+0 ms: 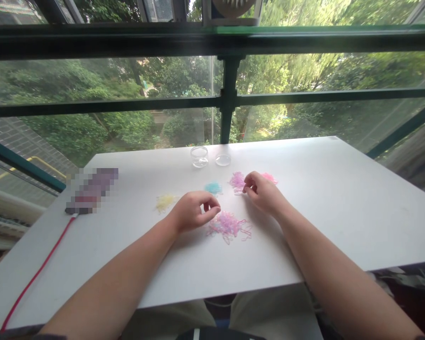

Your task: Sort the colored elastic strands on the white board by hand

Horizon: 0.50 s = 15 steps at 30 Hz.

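Observation:
A mixed pile of small pink, purple and pale bands lies near the middle of the white table. My left hand is at its upper left edge, fingers curled in a pinch; whatever they hold is too small to make out. My right hand is closed at the right edge of a purple pile, its fingertips pressed together, with any held piece too small to name. Partly behind that hand is a bright pink pile. A blue pile and a yellow pile lie further left.
Toward the back of the white table stand a clear round container and a clear shallow dish or lid. A blurred device with a red cable lies at the left. Green window bars rise behind the table.

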Tool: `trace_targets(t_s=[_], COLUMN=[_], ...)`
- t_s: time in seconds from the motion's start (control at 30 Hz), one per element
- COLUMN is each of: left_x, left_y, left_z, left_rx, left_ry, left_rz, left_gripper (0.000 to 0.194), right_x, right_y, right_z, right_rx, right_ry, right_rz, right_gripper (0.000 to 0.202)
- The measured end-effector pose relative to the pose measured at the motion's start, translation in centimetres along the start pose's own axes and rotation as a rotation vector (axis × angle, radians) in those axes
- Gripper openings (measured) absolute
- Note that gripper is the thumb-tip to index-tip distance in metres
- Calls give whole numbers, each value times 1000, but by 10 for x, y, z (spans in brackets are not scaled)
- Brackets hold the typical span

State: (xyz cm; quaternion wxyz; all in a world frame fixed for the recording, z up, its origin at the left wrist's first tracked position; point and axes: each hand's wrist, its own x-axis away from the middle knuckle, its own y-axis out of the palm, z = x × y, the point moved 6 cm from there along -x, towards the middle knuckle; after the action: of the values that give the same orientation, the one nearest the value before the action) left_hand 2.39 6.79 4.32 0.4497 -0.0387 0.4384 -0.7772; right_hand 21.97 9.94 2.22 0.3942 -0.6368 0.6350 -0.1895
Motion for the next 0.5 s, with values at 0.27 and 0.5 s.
trace_targets(t_s=[0.27, 0.5], left_x=[0, 0], left_y=[0, 1], left_z=[0, -1], left_rx=[-1, 2], left_ry=[-14, -7], left_rz=[-14, -15], left_gripper=[8, 8], right_x=[3, 0], right_y=[8, 7], right_z=[-5, 1], right_rx=[-114, -127], right_ry=[83, 120], right_rz=[-119, -58], right_gripper=[12, 11])
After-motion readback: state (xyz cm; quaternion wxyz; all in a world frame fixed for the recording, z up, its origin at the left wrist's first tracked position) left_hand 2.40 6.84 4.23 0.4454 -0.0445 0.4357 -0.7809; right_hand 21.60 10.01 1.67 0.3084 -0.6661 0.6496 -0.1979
